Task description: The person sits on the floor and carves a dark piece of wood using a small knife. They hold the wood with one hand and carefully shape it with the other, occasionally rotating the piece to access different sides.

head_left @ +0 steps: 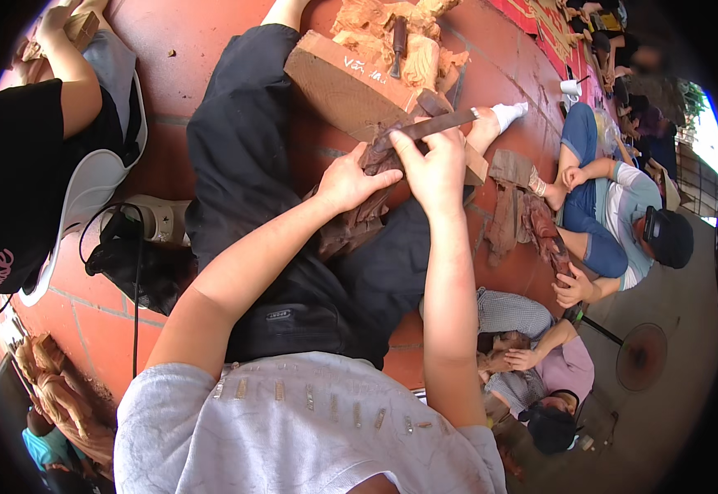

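A dark reddish-brown wood carving (364,216) stands tilted between my legs. My left hand (349,179) is closed round its upper part, the thumb stretched out to the right. On the carving's top end, my right hand (437,169) pinches a long, flat, dark strip (445,123). The strip sticks out to the upper right and has a pale far end; I cannot tell whether it is a file or folded abrasive. Fingers partly hide the spot where strip and carving meet. Just beyond my hands lies a thick wooden block (350,86).
On the block rest a pale yellow wood carving (425,62) and a dark-handled tool (398,45). Brown carved pieces (507,206) lie on the red tiles to the right, near two seated people. Another person sits on a white chair (87,181) at left. A black cable (138,288) hangs nearby.
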`<state>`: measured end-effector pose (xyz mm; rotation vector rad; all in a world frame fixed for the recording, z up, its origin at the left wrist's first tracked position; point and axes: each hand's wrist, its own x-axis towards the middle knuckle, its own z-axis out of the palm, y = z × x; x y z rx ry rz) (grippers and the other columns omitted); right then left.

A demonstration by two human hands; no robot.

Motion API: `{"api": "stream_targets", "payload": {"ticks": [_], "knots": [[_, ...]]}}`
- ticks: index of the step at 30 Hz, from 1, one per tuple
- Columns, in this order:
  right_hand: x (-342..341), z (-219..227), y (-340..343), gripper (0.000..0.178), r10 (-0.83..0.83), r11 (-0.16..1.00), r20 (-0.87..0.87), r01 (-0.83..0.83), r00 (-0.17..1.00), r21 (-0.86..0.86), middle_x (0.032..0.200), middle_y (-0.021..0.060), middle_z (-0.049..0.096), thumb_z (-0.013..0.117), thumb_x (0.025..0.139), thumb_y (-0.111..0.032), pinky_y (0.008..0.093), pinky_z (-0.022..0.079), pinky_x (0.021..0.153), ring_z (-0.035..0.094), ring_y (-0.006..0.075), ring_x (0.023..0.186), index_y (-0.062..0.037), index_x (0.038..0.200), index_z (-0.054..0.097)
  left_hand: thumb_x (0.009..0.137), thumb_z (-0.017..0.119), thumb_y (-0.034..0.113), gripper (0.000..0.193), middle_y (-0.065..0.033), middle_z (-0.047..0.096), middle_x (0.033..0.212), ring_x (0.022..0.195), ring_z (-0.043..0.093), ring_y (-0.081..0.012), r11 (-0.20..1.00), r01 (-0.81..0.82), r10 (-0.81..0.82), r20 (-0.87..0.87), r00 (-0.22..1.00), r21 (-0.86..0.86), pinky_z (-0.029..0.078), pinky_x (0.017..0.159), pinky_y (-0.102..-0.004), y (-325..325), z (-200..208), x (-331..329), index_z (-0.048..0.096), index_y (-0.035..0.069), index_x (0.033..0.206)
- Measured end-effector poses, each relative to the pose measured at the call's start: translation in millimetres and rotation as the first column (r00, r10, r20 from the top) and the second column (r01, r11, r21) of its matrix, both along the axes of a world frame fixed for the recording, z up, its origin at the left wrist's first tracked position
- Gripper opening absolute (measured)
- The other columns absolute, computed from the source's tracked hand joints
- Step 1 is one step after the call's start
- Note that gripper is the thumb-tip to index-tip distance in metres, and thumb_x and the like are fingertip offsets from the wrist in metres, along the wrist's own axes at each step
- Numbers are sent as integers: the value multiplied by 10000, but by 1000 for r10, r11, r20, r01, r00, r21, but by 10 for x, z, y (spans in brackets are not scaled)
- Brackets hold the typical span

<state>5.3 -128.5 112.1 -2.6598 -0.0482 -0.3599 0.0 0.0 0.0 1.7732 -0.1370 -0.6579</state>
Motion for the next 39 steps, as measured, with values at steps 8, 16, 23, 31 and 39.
{"api": "stream_targets", "payload": {"ticks": [8, 16, 23, 31, 39], "knots": [[3, 22, 119, 185, -11, 999, 63, 9, 998, 31, 935, 134, 646, 773, 750, -162, 422, 457, 888, 599, 323, 962, -21, 841, 696, 701, 712, 630, 825, -195, 668, 1103, 1070, 631, -331, 1000, 2, -2, -3, 1000, -19, 481, 932, -397, 4, 20, 35, 528, 65, 1274], [-31, -25, 71, 200, -80, 990, 51, 73, 995, 122, 852, 89, 643, 762, 805, -189, 343, 477, 794, 609, 214, 877, -10, 845, 682, 695, 712, 628, 853, -204, 652, 1146, 1109, 614, -318, 999, 37, -37, -46, 998, -8, 464, 960, -384, 21, 74, 12, 518, 54, 1295], [69, -179, -200, 193, -150, 880, -168, 209, 974, 427, 823, 33, 682, 707, 874, -122, 246, 493, 680, 607, 98, 719, 32, 979, 661, 703, 714, 621, 811, -192, 659, 1132, 1099, 620, -312, 999, 39, -39, -65, 997, 8, 477, 939, -387, 14, 56, 26, 536, 54, 1256], [27, -106, -116, 178, -21, 963, 19, 15, 1000, 270, 890, 129, 652, 769, 768, -162, 393, 476, 825, 610, 278, 880, -16, 829, 690, 708, 710, 618, 808, -191, 674, 1085, 1052, 639, -330, 999, 30, -29, -37, 999, 30, 485, 923, -402, 34, 45, 42, 522, 59, 1260], [-6, -8, 180, 190, 18, 986, 167, 11, 986, -168, 920, 102, 676, 747, 811, -143, 356, 504, 820, 643, 220, 895, 14, 893, 681, 711, 701, 632, 827, -207, 655, 1133, 1097, 618, -329, 1000, 18, -18, 2, 1000, -21, 476, 942, -400, 2, -43, 10, 523, 53, 1274]]}}
